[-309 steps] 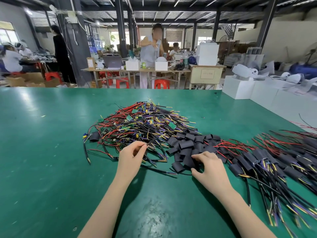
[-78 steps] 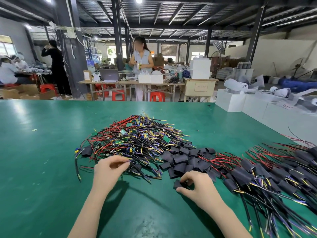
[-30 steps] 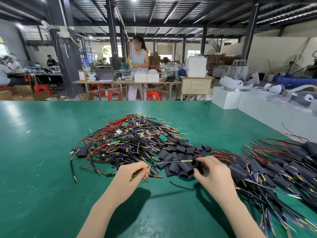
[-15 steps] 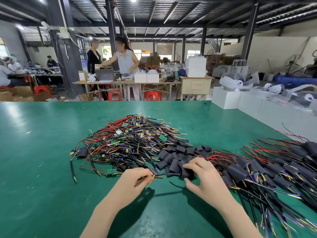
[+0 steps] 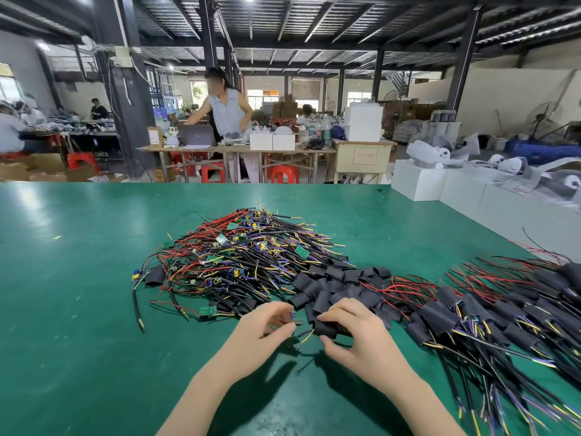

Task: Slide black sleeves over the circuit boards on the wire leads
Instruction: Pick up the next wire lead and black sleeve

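My left hand (image 5: 264, 325) pinches the wire ends of one lead (image 5: 290, 320) just above the green table (image 5: 78, 341). My right hand (image 5: 355, 332) grips a black sleeve (image 5: 325, 328) with thumb and fingers, and a yellow wire tip pokes out of its left end. The two hands are a few centimetres apart. Behind them lies a tangled pile of bare leads with small green circuit boards (image 5: 248, 256). A heap of loose black sleeves (image 5: 339, 284) sits just beyond my right hand. The board on the held lead is hidden.
A spread of leads wearing black sleeves (image 5: 490, 313) covers the table's right side. White boxes (image 5: 440, 187) line the far right edge. One sleeved lead (image 5: 151, 278) lies at the pile's left. People work at tables in the background.
Both hands have drawn closer to me and to each other. The right hand's sleeve now sits over the lead's wires, which my left hand holds by their ends.
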The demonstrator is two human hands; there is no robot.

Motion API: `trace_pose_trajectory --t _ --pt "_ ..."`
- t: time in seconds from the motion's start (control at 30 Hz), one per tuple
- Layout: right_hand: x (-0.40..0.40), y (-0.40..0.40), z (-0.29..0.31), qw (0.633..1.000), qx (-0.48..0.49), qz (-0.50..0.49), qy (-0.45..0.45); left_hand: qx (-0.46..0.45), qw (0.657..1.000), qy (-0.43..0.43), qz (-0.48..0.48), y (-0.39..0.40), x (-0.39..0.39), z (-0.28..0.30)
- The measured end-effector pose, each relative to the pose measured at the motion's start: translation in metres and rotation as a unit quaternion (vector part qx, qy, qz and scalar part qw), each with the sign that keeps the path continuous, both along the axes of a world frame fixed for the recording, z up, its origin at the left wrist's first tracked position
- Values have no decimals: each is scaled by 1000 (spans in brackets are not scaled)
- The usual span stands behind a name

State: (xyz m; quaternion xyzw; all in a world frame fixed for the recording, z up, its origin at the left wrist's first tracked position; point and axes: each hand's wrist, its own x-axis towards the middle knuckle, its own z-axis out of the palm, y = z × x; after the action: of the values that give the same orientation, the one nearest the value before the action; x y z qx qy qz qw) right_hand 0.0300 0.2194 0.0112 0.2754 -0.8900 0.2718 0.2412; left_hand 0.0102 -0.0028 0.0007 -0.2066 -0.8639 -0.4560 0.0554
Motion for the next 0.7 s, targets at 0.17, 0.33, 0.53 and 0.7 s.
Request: trace_pose_trajectory --t 0.17,0.33,0.53,0.7 --pt "0 -1 -1 1000 -24 -16 -3 -71 997 -2 10 -6 -1 2" --pt "0 -3 -4 999 -21 -11 -22 -28 1000 -8 8 -2 1 2" --pt "-1 -7 -9 998 -23 18 -64 34 998 -42 -19 2 3 2" --pt "-4 -5 -12 995 -25 29 -89 87 991 -98 -16 3 2 1"
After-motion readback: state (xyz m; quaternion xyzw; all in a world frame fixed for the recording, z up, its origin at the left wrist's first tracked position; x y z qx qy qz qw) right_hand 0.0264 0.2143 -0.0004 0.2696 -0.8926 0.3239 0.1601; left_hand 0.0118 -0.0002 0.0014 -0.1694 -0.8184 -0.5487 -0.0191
